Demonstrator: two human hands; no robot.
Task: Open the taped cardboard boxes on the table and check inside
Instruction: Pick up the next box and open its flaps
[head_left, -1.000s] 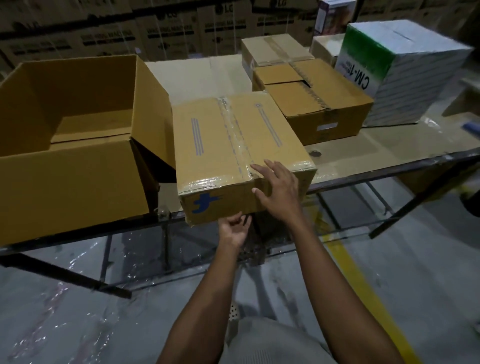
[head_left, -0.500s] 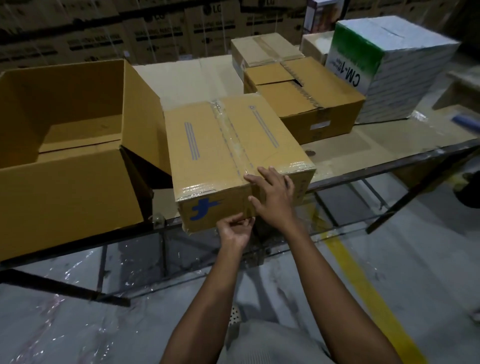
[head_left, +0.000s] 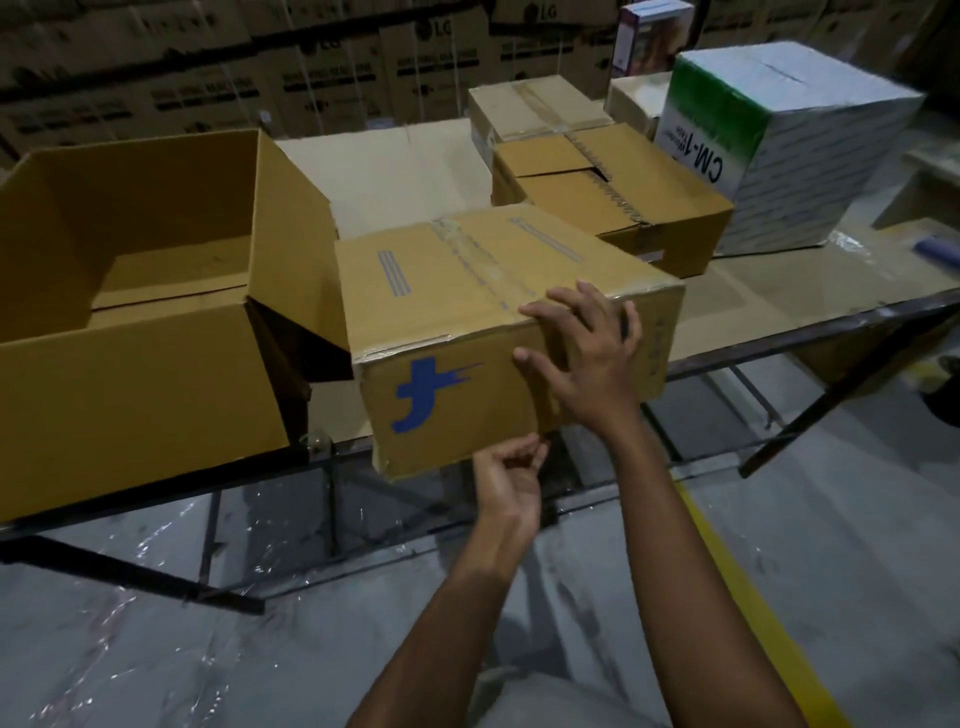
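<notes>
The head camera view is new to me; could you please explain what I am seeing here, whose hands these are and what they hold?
There is no machine: the picture comes from a camera worn on a person's head, looking down at their bare hands. On the table stands a taped box with a blue mark. The right hand presses with spread fingers over its near top edge; the left hand pinches at its lower front edge. To the left is an open box. Behind stand a brown box with loosened flaps and a green and white carton.
</notes>
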